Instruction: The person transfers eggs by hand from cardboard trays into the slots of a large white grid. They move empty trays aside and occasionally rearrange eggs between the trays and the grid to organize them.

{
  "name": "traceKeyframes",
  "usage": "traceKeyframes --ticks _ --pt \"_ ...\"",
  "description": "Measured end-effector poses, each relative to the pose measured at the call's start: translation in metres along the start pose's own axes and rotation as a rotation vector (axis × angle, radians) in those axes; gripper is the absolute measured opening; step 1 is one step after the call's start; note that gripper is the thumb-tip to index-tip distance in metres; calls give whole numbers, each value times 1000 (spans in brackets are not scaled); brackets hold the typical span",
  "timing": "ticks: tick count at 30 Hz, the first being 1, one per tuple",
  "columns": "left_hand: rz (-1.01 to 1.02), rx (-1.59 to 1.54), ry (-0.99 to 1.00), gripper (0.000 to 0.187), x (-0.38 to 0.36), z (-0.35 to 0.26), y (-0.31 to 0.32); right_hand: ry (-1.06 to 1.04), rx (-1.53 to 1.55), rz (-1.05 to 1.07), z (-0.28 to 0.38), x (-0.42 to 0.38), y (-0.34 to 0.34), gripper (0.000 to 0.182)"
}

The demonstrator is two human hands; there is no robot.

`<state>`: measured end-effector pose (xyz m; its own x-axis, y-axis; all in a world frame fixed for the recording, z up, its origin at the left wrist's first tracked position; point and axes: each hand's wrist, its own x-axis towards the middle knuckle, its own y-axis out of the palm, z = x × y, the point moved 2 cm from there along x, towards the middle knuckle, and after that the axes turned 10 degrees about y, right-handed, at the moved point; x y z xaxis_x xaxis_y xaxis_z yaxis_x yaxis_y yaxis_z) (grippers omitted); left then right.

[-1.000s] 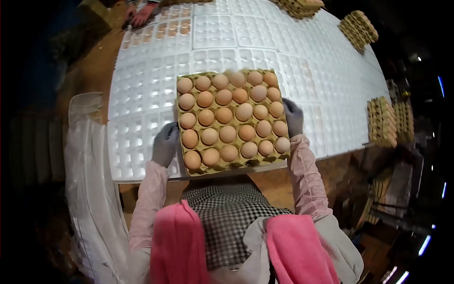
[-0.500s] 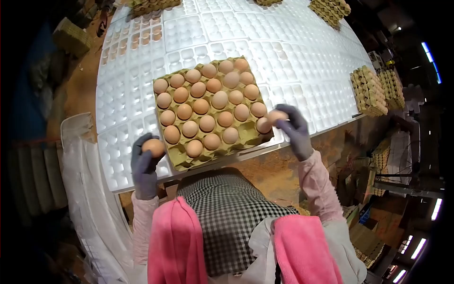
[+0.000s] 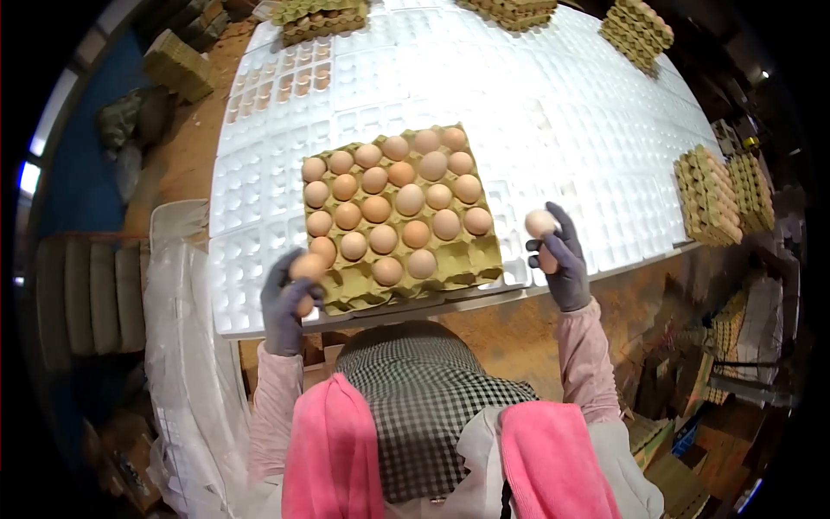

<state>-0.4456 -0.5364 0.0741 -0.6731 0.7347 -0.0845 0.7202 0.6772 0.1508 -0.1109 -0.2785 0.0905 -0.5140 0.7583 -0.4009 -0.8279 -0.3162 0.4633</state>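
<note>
A yellowish pulp tray (image 3: 471,259) of brown eggs lies near the table's front edge, with several bare cups along its front and right side. At its left front corner, my gloved left hand (image 3: 284,303) is closed round two eggs, one egg (image 3: 308,266) above the other. To the right of the tray, my gloved right hand (image 3: 564,264) also holds two eggs: a pale egg (image 3: 540,224) at the fingertips and a second egg (image 3: 548,258) lower, against the palm. Both hands are apart from the tray's eggs.
White moulded plastic trays (image 3: 389,93) cover the table. Some eggs (image 3: 303,82) sit in them at the back left. Stacked pulp trays stand at the back and a stack (image 3: 709,195) at the right edge. Clear plastic sheeting (image 3: 194,346) hangs at the left.
Each hand now shows two eggs. The front left and front right eggs are gone from the pulp tray. My right hand has moved away from the tray, and the view has shifted.
</note>
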Motion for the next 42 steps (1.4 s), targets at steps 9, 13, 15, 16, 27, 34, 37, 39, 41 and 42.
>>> traceKeyframes --ticks 9,13,15,16,27,34,37,39,41,42 --pt "438 1540 283 51 49 -43 28 -570 -1897 -58 4 39 78 49" --pt "427 1365 402 52 48 -31 11 -487 -1473 -42 7 47 50 39" --pt "418 1259 428 52 50 -27 5 -286 -981 -76 4 38 57 37" --pt "437 1315 421 51 51 -25 5 -108 -735 -114 2 21 74 40" --pt "32 895 502 50 54 -41 -140 -381 -1385 580 -139 -47 295 45" --pt "606 1382 240 39 2 52 -161 -41 -2278 178 -291 18 315 24" --pt "572 1211 151 41 -2 49 -178 -77 -2098 144 -272 15 318 34" --pt "441 1140 169 43 -8 53 -196 -282 -1938 97 -268 11 317 40" --pt "541 1137 160 44 -12 68 -210 -224 -1981 138 -287 22 306 41" --pt "588 1139 163 44 -8 66 -211 -203 -2001 155 -290 28 309 42"
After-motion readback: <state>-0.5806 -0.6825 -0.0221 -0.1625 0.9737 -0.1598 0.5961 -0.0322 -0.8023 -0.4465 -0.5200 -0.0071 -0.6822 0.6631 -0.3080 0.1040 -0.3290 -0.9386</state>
